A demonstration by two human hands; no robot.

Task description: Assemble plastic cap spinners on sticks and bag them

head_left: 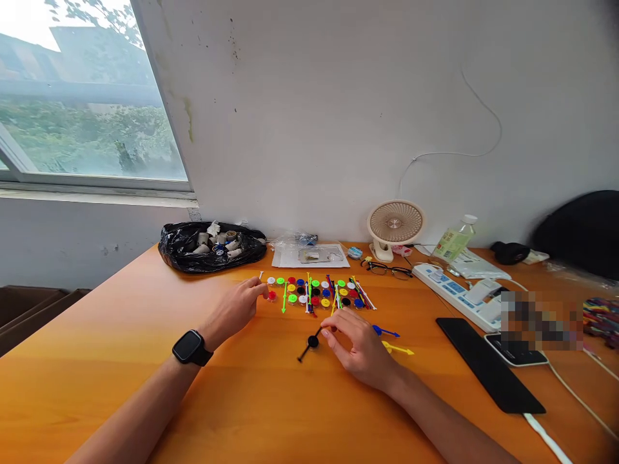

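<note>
A black plastic stick-and-disc piece (313, 341) is pinched by the right hand (358, 341); whether a red plastic disc (271, 296) is gripped by the left hand (236, 305) cannot be told; a blue plastic arrow (388, 332) and yellow plastic arrow (399, 348) seem assembled; multicoloured discs (292, 298) and sticks (284, 299) look unjoined toward the tabletop's (242, 399) back edge.

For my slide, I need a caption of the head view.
Right hand holding a slim black plastic pointer, left hand beside a round red disc, over an orange wooden table.
</note>
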